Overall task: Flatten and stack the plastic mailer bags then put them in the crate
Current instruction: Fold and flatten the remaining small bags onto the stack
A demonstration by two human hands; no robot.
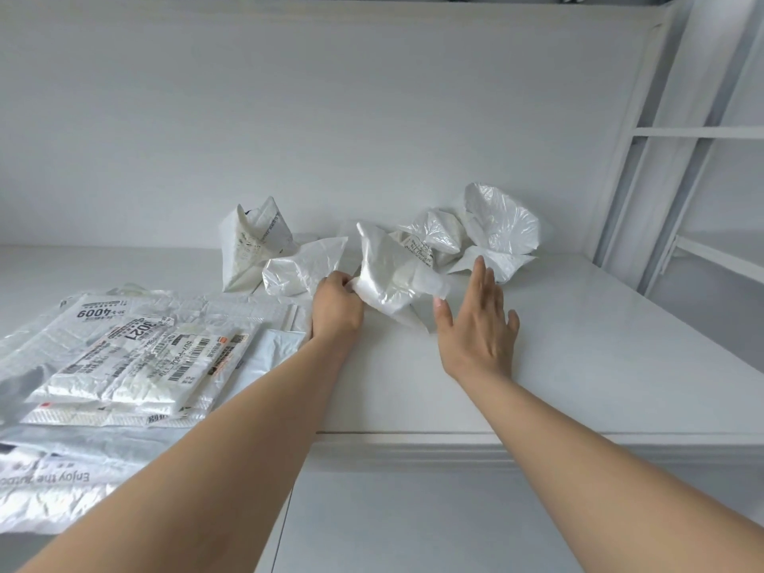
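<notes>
White plastic all over. Landmark: the crumpled mailer bag (388, 275) at mid-table.

- Left hand (337, 303): on the landmark bag's left edge, fingers curled in, pinching the plastic. Bag is bunched and creased, its lower part on the white table (578, 366), with a clear strip sticking out on its right side.
- Right hand (475, 320): just right of the landmark bag, palm down, fingers straight and spread wide, holding nothing. Thumb tip lies close below the clear strip; cannot tell whether it touches.
- Second crumpled bag (302, 268): just left of the landmark, touching or nearly so, behind the left hand.
- Printed crumpled bag (248, 246): further left and behind, standing up in a peak near the wall (330, 117).
- Labelled crumpled bag (438, 233): right of and behind the landmark, close.
- Largest crumpled bag (500, 225): beyond that one, further right, puffed open; its lower flap lies past the right hand's fingertips.
- Flat stack of mailers (144, 357): well left of and nearer than the landmark, several layers, shipping labels up, numbers 4009 and 3021 legible, reaching the table's near edge.
- White shelf frame (682, 132): far right of the landmark, off the table's end.
</notes>
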